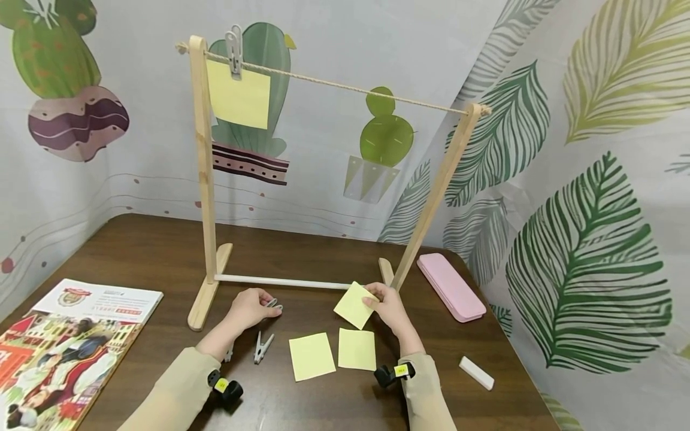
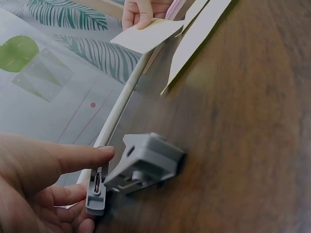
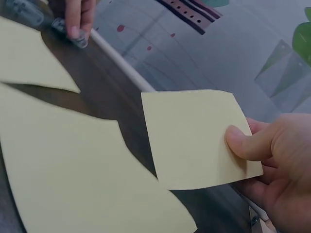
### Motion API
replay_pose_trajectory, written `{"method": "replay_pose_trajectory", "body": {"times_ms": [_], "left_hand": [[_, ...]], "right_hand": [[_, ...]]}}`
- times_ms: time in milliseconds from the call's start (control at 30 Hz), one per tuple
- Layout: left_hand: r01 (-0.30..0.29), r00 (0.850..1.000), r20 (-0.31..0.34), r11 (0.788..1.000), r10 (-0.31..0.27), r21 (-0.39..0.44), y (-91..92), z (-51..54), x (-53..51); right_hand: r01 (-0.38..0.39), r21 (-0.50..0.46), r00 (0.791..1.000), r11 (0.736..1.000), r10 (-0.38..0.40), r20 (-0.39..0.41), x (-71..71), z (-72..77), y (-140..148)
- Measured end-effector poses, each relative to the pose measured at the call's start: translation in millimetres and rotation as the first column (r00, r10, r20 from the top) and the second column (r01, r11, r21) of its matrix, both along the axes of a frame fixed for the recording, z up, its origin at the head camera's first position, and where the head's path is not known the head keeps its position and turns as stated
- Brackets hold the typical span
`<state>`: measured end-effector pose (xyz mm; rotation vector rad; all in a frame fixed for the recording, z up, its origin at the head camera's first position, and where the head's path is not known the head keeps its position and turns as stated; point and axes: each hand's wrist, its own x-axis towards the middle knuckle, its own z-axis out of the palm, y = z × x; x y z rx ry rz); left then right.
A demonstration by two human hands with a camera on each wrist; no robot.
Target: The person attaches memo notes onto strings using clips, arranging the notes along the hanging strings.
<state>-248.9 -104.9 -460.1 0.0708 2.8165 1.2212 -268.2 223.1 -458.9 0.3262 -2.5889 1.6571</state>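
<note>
My left hand (image 1: 249,309) pinches a grey clothespin (image 2: 96,194) between thumb and fingers, low over the table. Close below it lies a second grey clothespin (image 1: 262,347), and a further clothespin (image 1: 229,353) is partly hidden by the left wrist. A yellow sticky note (image 1: 354,305) is in my right hand (image 1: 390,306), gripped at its right corner with the thumb on top in the right wrist view. Two more sticky notes, a left one (image 1: 312,357) and a right one (image 1: 357,349), lie side by side in front. Another note (image 1: 239,96) hangs under a clothespin (image 1: 234,52) at the rope's left end.
A wooden frame (image 1: 203,155) stands behind the hands, with a rope (image 1: 345,87) across its top and a white bar (image 1: 286,281) low down. On the left lies a magazine (image 1: 70,353); on the right are a pink case (image 1: 451,286) and a white block (image 1: 477,372).
</note>
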Motion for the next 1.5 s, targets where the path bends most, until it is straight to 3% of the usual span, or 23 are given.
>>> {"method": "replay_pose_trajectory", "body": {"times_ms": [200,333,600,867,1067,1300,1500], "left_hand": [[0.000,1.000,0.009,1.000,0.000,0.013,-0.4,0.0,0.0],[0.003,1.000,0.023,1.000,-0.003,0.015,-0.7,-0.2,-0.2],[0.010,1.000,0.028,0.999,-0.011,0.035,-2.1,-1.0,-2.8],[0.010,0.999,0.037,0.999,-0.012,0.046,-2.3,-0.2,-2.9],[0.010,0.999,0.043,0.998,-0.012,0.061,-3.6,0.5,-1.2],[0.008,0.999,0.047,0.998,-0.011,0.067,-2.6,2.8,0.5],[0.012,0.998,0.056,0.997,-0.017,0.081,-3.6,6.3,2.3]], "right_hand": [[-0.007,-0.080,0.995,0.997,0.015,0.095,14.9,26.4,-6.4],[0.000,-0.084,0.994,0.996,0.009,0.106,13.9,25.4,-6.1],[0.018,-0.121,0.995,0.992,-0.007,0.096,-2.3,0.4,0.9],[0.024,-0.127,0.996,0.992,-0.013,0.085,-3.9,-3.7,2.0],[0.036,-0.139,0.991,0.990,-0.018,0.129,-1.5,0.0,-0.4],[-0.002,-0.132,0.994,0.991,0.016,0.106,14.3,22.1,-7.8],[0.003,-0.119,0.993,0.993,0.010,0.115,15.8,26.6,-11.7]]}}
